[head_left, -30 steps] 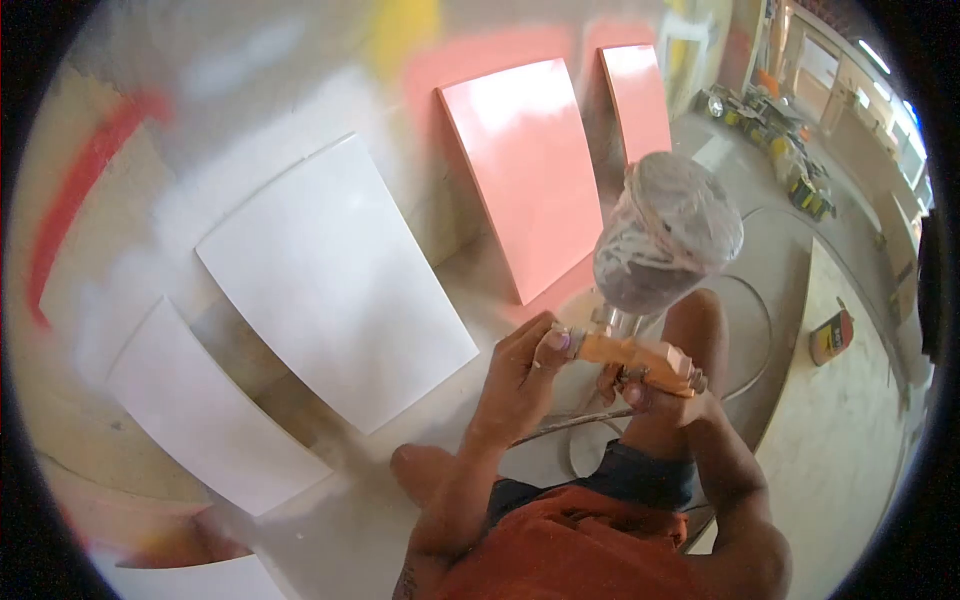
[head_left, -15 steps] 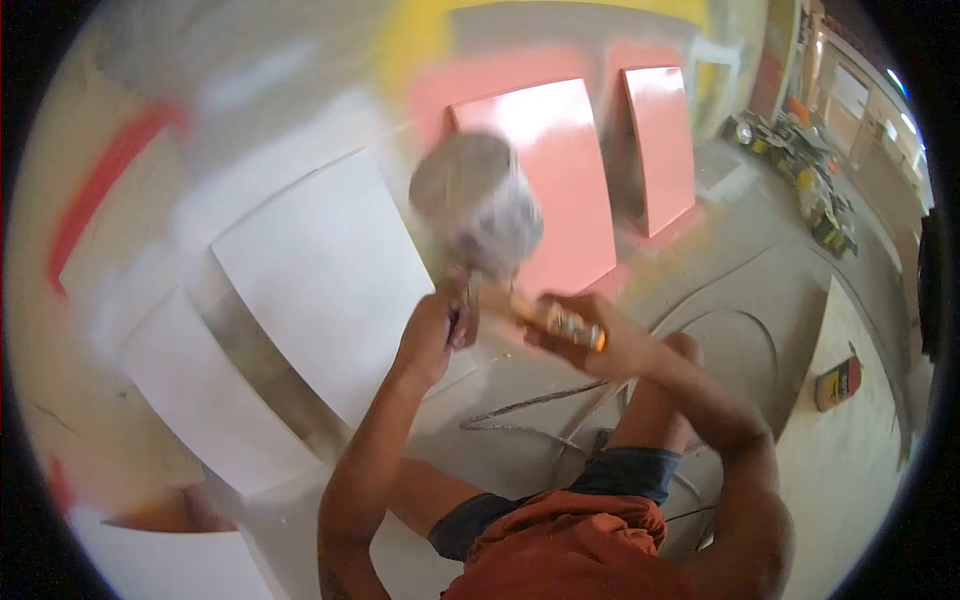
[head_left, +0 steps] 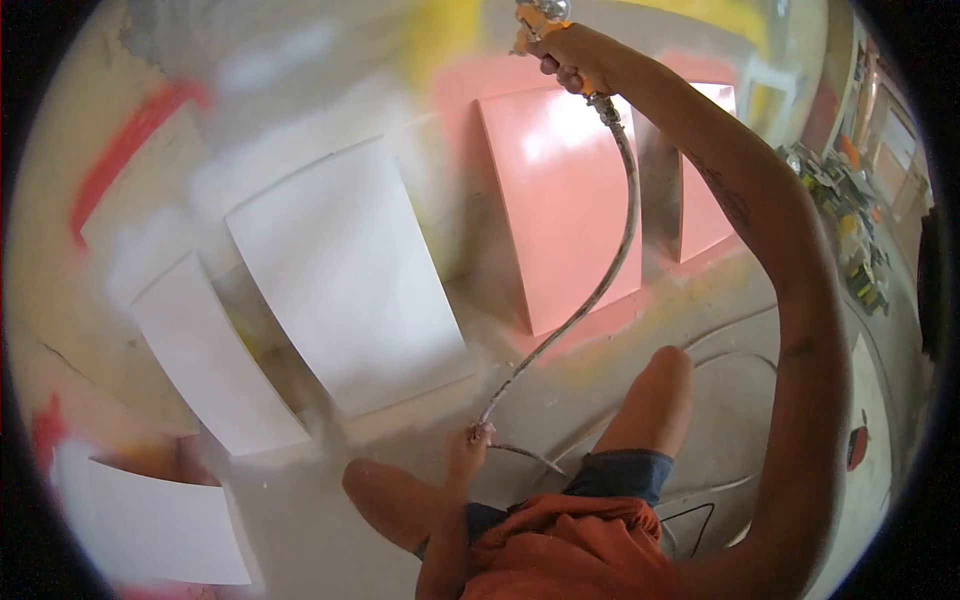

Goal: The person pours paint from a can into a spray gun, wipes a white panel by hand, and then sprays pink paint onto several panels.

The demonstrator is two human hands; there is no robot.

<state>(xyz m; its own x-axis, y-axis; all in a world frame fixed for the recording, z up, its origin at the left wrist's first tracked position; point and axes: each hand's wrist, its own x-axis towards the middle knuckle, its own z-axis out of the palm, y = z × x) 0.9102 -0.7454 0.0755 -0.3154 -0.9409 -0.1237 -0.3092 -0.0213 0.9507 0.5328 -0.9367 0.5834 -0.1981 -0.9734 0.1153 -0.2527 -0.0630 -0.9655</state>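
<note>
High at the top centre, my right hand (head_left: 572,62) is wrapped round an orange-handled spray gun (head_left: 545,22), which is partly cut off by the frame edge. A hose (head_left: 632,190) hangs from the gun's handle and curves down to my left hand (head_left: 470,448), closed around it near my knees. Behind the hose a glossy pink panel (head_left: 560,220) leans on the wall. Left of it stands a large white panel (head_left: 345,280), with a narrower white panel (head_left: 215,350) beside it.
A second pink panel (head_left: 703,190) stands farther right. Another white panel (head_left: 150,520) is at the lower left. Cluttered items (head_left: 855,225) lie by the right wall. Hose loops run over the floor, and a pale board (head_left: 872,480) lies at the right.
My right hand has risen to the top with the spray gun. My left hand has dropped toward my lap and now holds the hose. The blurred grey container is out of view.
</note>
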